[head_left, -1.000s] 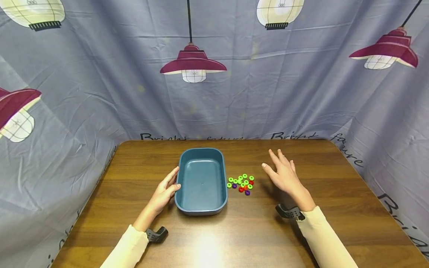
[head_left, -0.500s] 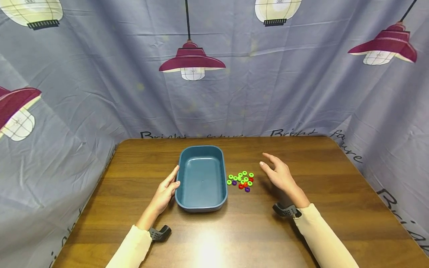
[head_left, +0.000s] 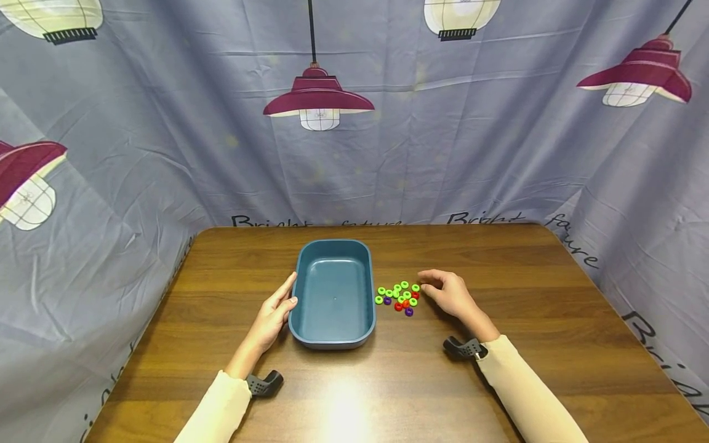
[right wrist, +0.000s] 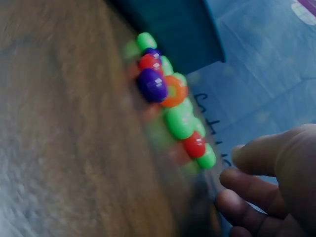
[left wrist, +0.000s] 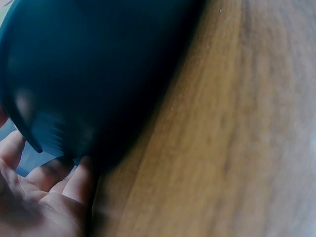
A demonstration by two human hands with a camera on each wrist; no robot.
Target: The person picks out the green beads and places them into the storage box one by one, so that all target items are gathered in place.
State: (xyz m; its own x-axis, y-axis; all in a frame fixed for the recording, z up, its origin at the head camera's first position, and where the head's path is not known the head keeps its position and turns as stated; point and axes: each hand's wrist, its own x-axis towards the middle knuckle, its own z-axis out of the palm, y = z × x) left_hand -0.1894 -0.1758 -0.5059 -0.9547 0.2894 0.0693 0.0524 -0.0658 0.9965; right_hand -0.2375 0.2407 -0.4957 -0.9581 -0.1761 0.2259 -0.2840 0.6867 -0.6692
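A blue rectangular plastic box (head_left: 335, 323) stands on the table, with nothing in it. At its left side my left hand (head_left: 271, 315) holds the wall, thumb at the rim and fingers along the outside; in the left wrist view these fingers (left wrist: 79, 182) touch the wall. Several small ring-shaped beads lie loosely right of the box: mostly green beads (right wrist: 178, 122), with red beads (right wrist: 194, 144), purple beads (right wrist: 152, 86) and an orange bead (right wrist: 181, 89). Just right of them hovers my right hand (head_left: 450, 296), fingers bent loosely towards the nearest beads, holding nothing.
The brown wooden table (head_left: 498, 258) extends around the box and beads. Behind it and at both sides hangs a grey-blue curtain (head_left: 421, 166) printed with lamps and lettering. A dark wrist mount (head_left: 462, 348) sits below my right wrist.
My right hand has moved left and down to the beads, its spread fingers drawing closer together. My left hand stays at the box, and the beads lie as before.
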